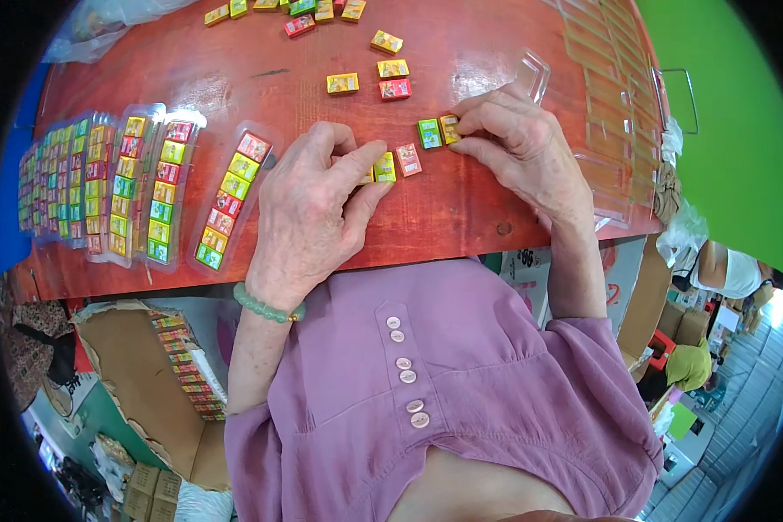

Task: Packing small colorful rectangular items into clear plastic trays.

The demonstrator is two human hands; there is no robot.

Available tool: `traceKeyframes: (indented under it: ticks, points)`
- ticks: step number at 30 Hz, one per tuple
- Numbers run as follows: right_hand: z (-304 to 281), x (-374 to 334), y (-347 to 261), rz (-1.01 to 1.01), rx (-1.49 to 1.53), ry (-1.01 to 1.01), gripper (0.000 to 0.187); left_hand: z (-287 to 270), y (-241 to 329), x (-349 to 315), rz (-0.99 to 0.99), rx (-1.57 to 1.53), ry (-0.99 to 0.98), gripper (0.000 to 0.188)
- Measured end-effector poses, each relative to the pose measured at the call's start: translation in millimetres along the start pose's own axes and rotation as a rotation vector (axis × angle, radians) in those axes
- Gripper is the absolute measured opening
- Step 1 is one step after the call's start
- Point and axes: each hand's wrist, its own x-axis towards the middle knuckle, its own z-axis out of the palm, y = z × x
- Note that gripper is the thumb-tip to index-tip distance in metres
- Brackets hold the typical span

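My left hand (309, 209), with a green bead bracelet (270, 303) at the wrist, has its thumb and forefinger closed around small boxes. A yellow-green box (384, 167) shows at the fingertips; another yellow one is partly covered by them. My right hand (526, 143) pinches a yellow box (449, 130) that stands beside a green box (430, 133). Between the two hands a pink-red box (408, 159) lies slightly tilted. Past them, a red box (395, 89) and several yellow boxes (343, 83) lie loose on the red wooden table (339, 248).
Clear plastic trays (233, 202) filled with rows of coloured boxes line the table's left side. Unfilled clear trays (613, 96) stack at the right; one small tray (532, 75) lies behind my right hand. More boxes (299, 26) sit at the far edge. A cardboard carton (135, 374) stands below left.
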Motion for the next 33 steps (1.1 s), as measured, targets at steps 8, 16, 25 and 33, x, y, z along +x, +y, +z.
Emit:
traceKeyframes:
  ticks: [8, 16, 25, 33]
  points:
    - [-1.7, 2.4, -6.1, -0.073, -0.064, -0.033, 0.02, -1.4, 1.3, 0.5, -0.007, 0.017, -0.008, 0.032]
    - [-13.6, 5.5, -5.6, 0.063, 0.074, -0.047, 0.033, -2.8, 1.7, 1.3, -0.022, 0.008, -0.03, 0.035]
    - [-14.1, 13.3, -9.6, 0.006, -0.005, -0.177, 0.041, -3.0, -3.5, -0.7, -0.028, -0.038, 0.002, 0.051]
    - [-6.2, 13.3, -6.3, -0.132, -0.068, -0.145, 0.038, -7.7, -2.9, 0.8, -0.055, -0.065, -0.039, 0.056]
